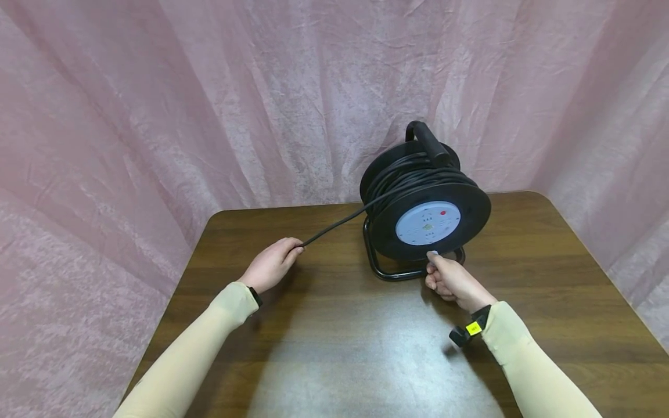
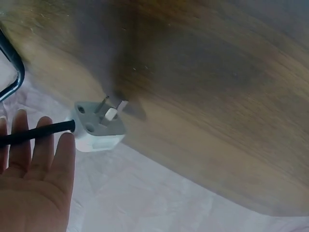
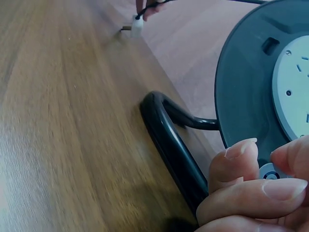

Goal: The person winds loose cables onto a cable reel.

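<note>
A black cable reel (image 1: 473, 210) stands upright toward the back right, wound with several turns of black cable. My right hand (image 1: 452, 281) is at the lower edge of its front disc, pinching a small grey knob (image 3: 271, 171) between thumb and fingers. From the reel a length of cable (image 1: 334, 225) runs left and down to my left hand (image 1: 270, 265), which holds it near its end. Just past those fingers, in the left wrist view, hangs a white plug (image 2: 99, 140) with a grey face and bare metal prongs.
The reel rests on a black tube stand (image 1: 392, 276) and has a black carrying handle (image 1: 431, 145) on top. A pale socket plate (image 1: 428, 223) with a red button fills its centre. Behind the wooden table (image 1: 340, 337) hangs a pink curtain (image 1: 313, 104).
</note>
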Tool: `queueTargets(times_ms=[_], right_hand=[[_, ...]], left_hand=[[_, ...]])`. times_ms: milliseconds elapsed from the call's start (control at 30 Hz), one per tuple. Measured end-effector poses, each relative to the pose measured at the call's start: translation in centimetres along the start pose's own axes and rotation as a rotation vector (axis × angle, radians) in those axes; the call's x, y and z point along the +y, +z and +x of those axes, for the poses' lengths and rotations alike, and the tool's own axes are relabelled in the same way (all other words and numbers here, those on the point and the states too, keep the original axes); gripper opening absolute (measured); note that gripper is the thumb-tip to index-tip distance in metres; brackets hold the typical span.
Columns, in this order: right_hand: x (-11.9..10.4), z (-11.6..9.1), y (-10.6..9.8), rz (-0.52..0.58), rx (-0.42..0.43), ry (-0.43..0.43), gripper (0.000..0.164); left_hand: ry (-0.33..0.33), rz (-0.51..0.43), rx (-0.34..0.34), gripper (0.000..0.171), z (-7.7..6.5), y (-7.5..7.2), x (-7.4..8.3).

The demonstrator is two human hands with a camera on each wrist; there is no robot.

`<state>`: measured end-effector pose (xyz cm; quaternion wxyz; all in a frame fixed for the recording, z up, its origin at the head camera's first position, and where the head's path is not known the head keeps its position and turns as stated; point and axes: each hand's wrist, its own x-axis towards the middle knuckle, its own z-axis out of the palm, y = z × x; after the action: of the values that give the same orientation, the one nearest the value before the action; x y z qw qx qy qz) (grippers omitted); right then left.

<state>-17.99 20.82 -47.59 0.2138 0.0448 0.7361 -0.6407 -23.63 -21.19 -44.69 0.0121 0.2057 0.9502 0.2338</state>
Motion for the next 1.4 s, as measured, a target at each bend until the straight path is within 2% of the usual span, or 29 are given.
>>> queueTargets(times_ms=[300,600,900,1167,1400], right_hand=[[-0.1,0.3,1.3,0.035,-0.003,0.019,0.047],[-0.3,0.5,2.9,0.032,-0.012,0.012,0.046],[-0.8,0.7,3.9,0.058,-0.029,0.018,0.047],[-1.0,0.8,4.7,0.054,-0.042,0.0,0.047],[-1.5,0.7,5.5,0.053,-0.05,-0.007,0.046]], left_hand=[[0.009,-0.021,0.018,0.021,0.3,0.4,0.3],[0.007,-0.08,0.013,0.025,0.7,0.8,1.4],[0.019,-0.099,0.02,0.03,1.0,1.3,2.4],[0.019,-0.118,0.022,0.02,1.0,1.4,3.2],[0.041,-0.137,0.019,0.019,1.2,1.8,3.5]])
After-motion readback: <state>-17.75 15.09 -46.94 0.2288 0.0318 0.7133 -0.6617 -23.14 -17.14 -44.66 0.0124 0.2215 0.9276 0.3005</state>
